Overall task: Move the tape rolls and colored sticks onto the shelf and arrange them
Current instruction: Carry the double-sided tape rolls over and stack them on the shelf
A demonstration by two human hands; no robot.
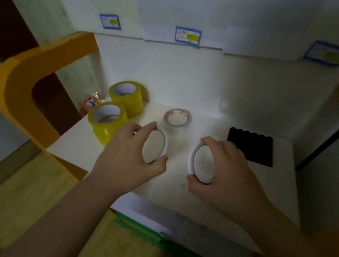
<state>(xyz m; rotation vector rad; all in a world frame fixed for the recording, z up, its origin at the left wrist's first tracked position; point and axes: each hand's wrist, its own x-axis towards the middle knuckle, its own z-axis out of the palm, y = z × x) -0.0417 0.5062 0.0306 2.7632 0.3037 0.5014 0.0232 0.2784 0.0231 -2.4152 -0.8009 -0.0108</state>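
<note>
My left hand (127,155) grips a thin white tape roll (164,143) between fingers and thumb, tilted on edge over the white shelf (231,188). A second thin white tape roll (191,157) is held the same way by my right hand (225,164), a short gap to the right. Two yellow tape rolls (108,122) (127,96) stand on the shelf's left side, one behind the other. A small patterned tape roll (178,117) lies flat behind my hands. No colored sticks are recognisable.
A black ridged pad (250,149) lies on the shelf at the right. An orange curved frame (21,91) bounds the shelf's left side. Blue-edged labels (187,35) hang on the wall behind. An orange-red object (88,105) sits beyond the yellow rolls. Wooden floor lies below left.
</note>
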